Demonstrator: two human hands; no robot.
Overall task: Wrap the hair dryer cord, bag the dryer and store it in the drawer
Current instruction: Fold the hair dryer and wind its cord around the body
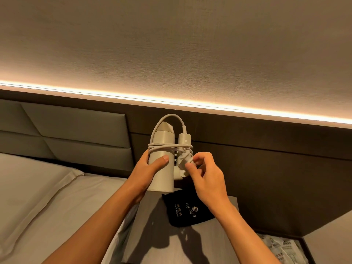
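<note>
A beige hair dryer (162,141) is held upright above the nightstand, its folded handle alongside the barrel. My left hand (150,166) grips the barrel from the left, thumb across the front. A white cord (167,146) runs in several loops around barrel and handle, with one arc standing up over the top. My right hand (202,168) pinches the cord's bundled end and plug (185,161) next to the handle. A black drawstring bag (187,210) with white lettering lies flat on the nightstand below the dryer.
The grey nightstand top (190,248) lies under my arms. A bed with a white pillow (38,187) and padded headboard (76,134) is to the left. At the lower right an open drawer (282,248) holds packets. A lit strip runs along the wall.
</note>
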